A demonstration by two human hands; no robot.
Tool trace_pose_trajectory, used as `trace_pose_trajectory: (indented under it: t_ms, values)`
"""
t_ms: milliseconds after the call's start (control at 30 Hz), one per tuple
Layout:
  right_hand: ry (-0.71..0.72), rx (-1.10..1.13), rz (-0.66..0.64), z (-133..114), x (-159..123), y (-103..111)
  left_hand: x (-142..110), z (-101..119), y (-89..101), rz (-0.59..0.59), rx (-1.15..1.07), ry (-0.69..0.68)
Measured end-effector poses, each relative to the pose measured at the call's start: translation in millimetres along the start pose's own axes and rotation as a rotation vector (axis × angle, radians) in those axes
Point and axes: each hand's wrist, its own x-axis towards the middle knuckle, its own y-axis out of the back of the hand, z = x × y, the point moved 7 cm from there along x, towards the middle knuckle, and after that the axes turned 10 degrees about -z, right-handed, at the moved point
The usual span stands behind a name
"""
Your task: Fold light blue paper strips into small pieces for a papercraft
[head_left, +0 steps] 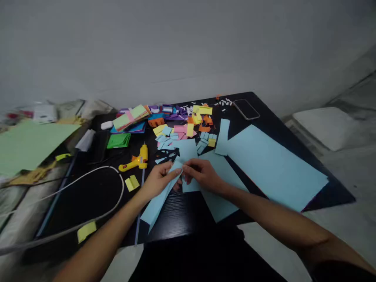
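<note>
My left hand [161, 179] grips a folded strip of light blue paper [161, 200], thumb on top, the strip slanting down toward the table's front edge. At its upper end my right hand [202, 173] pinches the same paper near the fold. Beneath the right hand lies a flat light blue sheet [189, 149], with a larger light blue sheet [223, 199] partly under the forearm. Black-handled scissors [166, 154] lie just beyond the left hand, partly hidden among paper pieces.
A yellow glue gun [138, 158] lies left of my hands, near a white cable [122, 182]. Colourful paper scraps [188, 131] cover the table's back. On the right are a stack of blue sheets [273, 164] and a phone [246, 109]. Green folded paper [119, 141] sits at left.
</note>
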Motion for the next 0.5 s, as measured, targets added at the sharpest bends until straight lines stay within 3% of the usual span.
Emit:
trace_pose_trajectory:
  t_ms: [233,500]
  values:
    - [-0.015,0.069,-0.05,3.2,-1.0,-3.3,-2.2,1.0,0.4,0.005,0.026,0.035]
    - [-0.007,0.039,0.057,2.0,-2.1,4.2,-3.8,7.5,0.4,0.001,0.042,0.016]
